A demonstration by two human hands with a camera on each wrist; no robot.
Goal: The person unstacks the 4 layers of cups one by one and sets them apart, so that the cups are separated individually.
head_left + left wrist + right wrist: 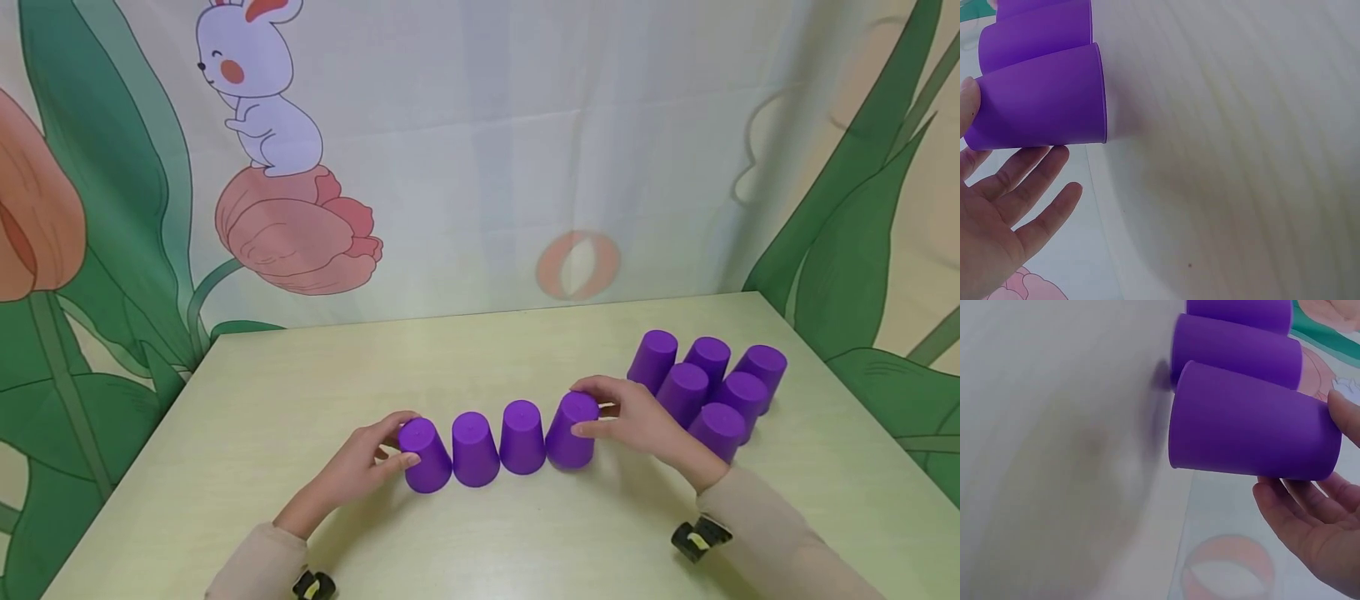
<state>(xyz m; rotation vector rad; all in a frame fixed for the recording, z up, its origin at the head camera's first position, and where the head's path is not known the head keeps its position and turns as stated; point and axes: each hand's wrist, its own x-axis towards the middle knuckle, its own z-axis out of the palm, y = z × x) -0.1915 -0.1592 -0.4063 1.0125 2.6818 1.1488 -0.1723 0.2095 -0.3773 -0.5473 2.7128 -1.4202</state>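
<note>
Several purple plastic cups stand upside down in a row near the table's middle. At the row's left end my left hand (369,454) holds the leftmost cup (426,458) between thumb and fingers, near its base. My right hand (637,417) grips the rightmost cup (572,433) the same way, thumb on the near side. Between these two stand an inner left cup (476,452) and an inner right cup (522,440), which no hand touches. In the right wrist view the held cup (1254,425) overlaps its neighbour; the left wrist view shows the other held cup (1041,100) likewise.
More upside-down purple cups (682,392) stand grouped at the table's right, close behind my right wrist. The pale table (480,542) ends at the back against a printed curtain (465,167). Dark straps (701,537) sit by both sleeves.
</note>
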